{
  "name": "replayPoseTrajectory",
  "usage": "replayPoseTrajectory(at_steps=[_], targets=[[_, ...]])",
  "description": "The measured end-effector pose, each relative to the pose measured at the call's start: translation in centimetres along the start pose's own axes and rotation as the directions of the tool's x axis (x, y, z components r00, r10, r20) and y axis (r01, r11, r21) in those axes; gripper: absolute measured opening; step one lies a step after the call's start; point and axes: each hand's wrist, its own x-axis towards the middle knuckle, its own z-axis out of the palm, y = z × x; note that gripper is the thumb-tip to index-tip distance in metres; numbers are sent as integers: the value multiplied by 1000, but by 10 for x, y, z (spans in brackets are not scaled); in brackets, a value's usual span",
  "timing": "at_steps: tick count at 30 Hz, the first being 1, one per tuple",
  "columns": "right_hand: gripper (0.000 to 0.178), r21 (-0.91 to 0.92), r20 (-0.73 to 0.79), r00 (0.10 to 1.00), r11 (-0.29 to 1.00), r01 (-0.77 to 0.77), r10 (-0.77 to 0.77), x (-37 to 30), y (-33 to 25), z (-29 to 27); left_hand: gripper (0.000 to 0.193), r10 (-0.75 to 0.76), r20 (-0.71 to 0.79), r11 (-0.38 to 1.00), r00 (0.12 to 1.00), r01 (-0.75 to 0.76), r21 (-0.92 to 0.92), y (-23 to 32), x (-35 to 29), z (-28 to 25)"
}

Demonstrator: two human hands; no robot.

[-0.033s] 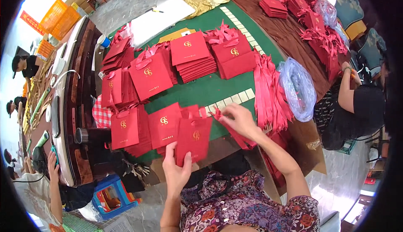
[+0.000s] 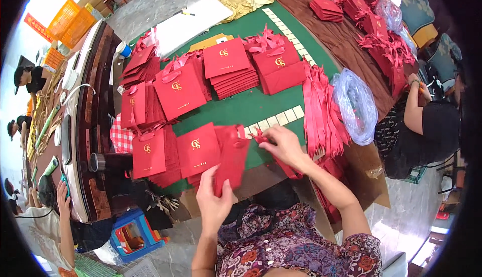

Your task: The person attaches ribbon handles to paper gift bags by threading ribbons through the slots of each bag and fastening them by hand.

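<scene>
My left hand (image 2: 215, 199) grips a small red paper bag (image 2: 234, 156) by its lower edge, thumb in front; the bag tilts and is blurred. Right of the bag's top, my right hand (image 2: 282, 145) is closed in a pinch on a red ribbon (image 2: 258, 135), whose end sticks out past the fingertips. Below that hand more red ribbon (image 2: 287, 169) trails down. Just left of the held bag lies a stack of red bags (image 2: 199, 149) with gold marks, and beside it another bag stack (image 2: 149, 154). A thick bundle of red ribbons (image 2: 319, 111) lies to the right.
Further stacks of red bags (image 2: 227, 58) stand across the green table (image 2: 221, 114). A clear bluish plastic bag (image 2: 356, 106) lies right of the ribbons. A co-worker in black (image 2: 427, 136) sits at the right; another person's hand (image 2: 63, 196) shows at the left.
The held bag has turned and tilted in my left hand, so its front mark is now blurred. My right hand has barely shifted.
</scene>
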Motion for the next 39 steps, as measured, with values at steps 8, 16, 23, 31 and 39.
replayPoseTrajectory(at_steps=[8,16,23,31,39], targets=[[13,-227,-80,995,971,-80,63,-26,15,-13,78,312,275,844,909,-399,359,3,-20,88],[17,-137,-78,975,967,-215,206,-46,30,-37,96,179,450,836,875,-377,400,-24,-33,128],[17,-135,-134,977,974,-184,166,-32,29,-23,69,333,345,757,878,-467,457,-29,49,119],[11,84,-94,970,973,-216,224,-41,5,-36,44,292,453,730,843,-502,463,-32,67,112],[10,281,-40,962,927,-247,269,-55,-21,-15,36,180,429,856,885,-356,375,-26,70,97]])
